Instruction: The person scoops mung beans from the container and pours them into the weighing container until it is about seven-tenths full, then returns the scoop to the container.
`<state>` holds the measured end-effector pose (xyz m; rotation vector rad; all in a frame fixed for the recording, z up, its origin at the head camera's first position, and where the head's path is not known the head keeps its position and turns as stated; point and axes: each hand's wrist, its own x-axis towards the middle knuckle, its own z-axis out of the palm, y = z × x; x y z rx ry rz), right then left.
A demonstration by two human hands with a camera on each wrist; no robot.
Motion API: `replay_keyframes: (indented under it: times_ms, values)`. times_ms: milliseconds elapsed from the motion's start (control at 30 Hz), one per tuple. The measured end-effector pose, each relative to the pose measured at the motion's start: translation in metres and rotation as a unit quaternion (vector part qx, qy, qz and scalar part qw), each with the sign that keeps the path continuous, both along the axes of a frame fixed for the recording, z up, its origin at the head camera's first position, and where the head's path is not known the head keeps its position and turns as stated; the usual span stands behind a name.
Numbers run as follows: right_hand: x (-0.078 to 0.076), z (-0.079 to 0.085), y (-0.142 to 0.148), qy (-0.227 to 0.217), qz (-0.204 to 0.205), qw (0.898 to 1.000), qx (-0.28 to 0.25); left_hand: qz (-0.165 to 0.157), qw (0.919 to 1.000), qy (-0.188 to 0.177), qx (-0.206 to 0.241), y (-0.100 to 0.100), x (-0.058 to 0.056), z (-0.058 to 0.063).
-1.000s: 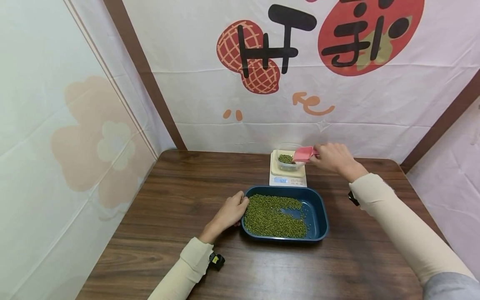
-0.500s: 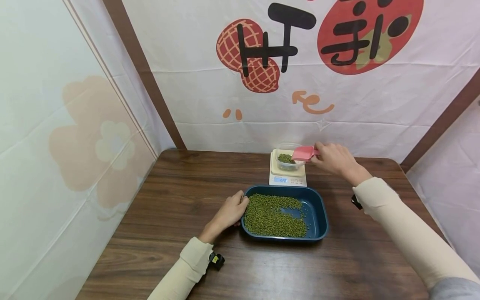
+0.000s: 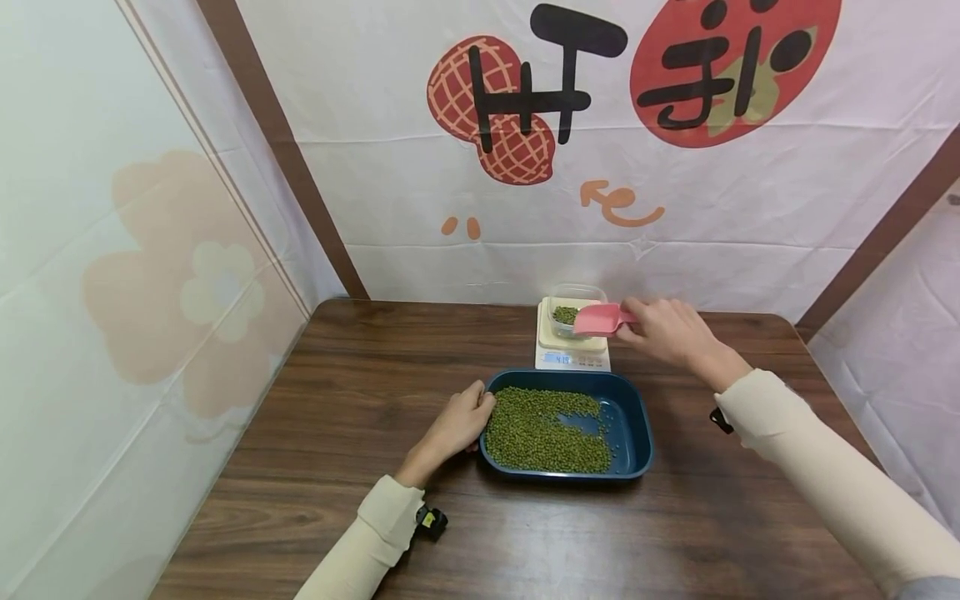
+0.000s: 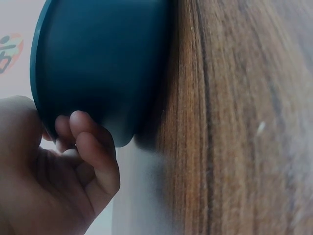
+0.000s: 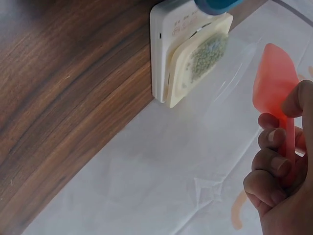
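My left hand (image 3: pixel 457 421) grips the left rim of a dark blue tray (image 3: pixel 639 425), its fingers curled at the edge in the left wrist view. Green mung beans (image 3: pixel 536 437) fill most of that tray, leaving a bare patch at its right. My right hand (image 3: pixel 670 335) holds a pink scoop (image 3: pixel 597 320) by its handle, just over the front right part of a clear plastic container (image 3: pixel 557 325). No beans show on the scoop. A small heap of mung beans (image 5: pixel 208 56) lies in the container. Beneath it is a white kitchen scale (image 3: pixel 543 356) with a lit display, its digits hard to read.
The scale stands directly behind the tray, near the back edge of the brown wooden table (image 3: pixel 390 342). A printed white cloth (image 3: pixel 420 275) hangs behind the table. Another pale cloth (image 3: pixel 60 333) with a flower print hangs at the left.
My right hand has drawn the scoop slightly toward me and lower over the container. The digits on the scale's display have changed. My left hand stays on the tray rim.
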<state>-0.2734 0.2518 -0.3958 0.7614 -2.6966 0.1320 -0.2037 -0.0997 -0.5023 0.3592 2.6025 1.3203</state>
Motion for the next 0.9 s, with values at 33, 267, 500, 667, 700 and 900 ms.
replay_keyframes:
  times_ms: [33, 267, 500, 667, 700, 900]
  values:
    - [0.002, 0.000, -0.001, 0.003, 0.005, 1.000, 0.000, 0.000, 1.0000, 0.000, 0.000, 0.000, 0.000, 0.000]
    - [0.016, 0.000, -0.008, 0.005, 0.035, 0.999, -0.002, 0.002, 1.0000, 0.001, 0.001, 0.000, -0.001, -0.003]
    - [0.030, -0.008, -0.015, 0.033, 0.076, 0.996, -0.013, 0.002, 1.0000, 0.002, 0.004, 0.001, -0.001, -0.004]
    - [0.040, -0.012, -0.017, 0.024, 0.082, 0.996, -0.009, -0.002, 1.0000, 0.001, 0.008, 0.002, -0.001, -0.005]
    - [0.042, -0.013, -0.017, 0.020, 0.081, 0.996, -0.007, -0.003, 1.0000, 0.001, 0.008, 0.002, 0.000, -0.005]
    - [0.049, -0.014, -0.016, 0.013, 0.084, 0.996, 0.003, 0.000, 1.0000, 0.000, 0.008, 0.000, -0.001, -0.005]
